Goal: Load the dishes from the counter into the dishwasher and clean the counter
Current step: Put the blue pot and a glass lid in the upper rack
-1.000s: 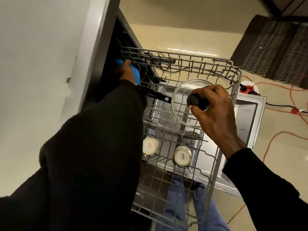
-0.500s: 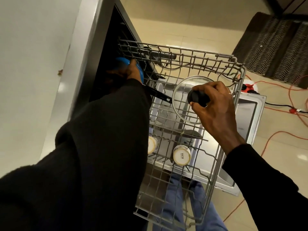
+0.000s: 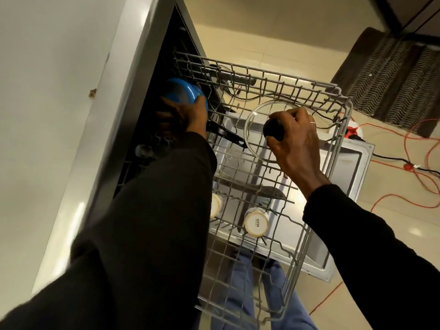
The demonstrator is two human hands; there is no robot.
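The grey wire upper rack (image 3: 338, 129) is pulled out of the dishwasher (image 3: 142, 75). My left hand (image 3: 188, 115) reaches to the rack's back left and holds a blue pan (image 3: 183, 92), whose black handle (image 3: 226, 134) points right. My right hand (image 3: 295, 144) grips the black knob (image 3: 273, 129) of a glass lid (image 3: 254, 120) just above the rack's middle. Two white cups (image 3: 256, 222) sit upside down nearer the front; the left cup (image 3: 216, 206) is partly hidden by my sleeve.
The open dishwasher door (image 3: 352, 186) lies flat below the rack. White counter (image 3: 47, 115) runs along the left. Orange cables (image 3: 409, 144) trail over the tiled floor at right, beside a dark patterned mat (image 3: 392, 79). My legs (image 3: 250, 294) stand under the rack's front.
My left hand has pushed the blue pan a little deeper toward the rack's back left. My right hand has kept hold of the lid knob in about the same place.
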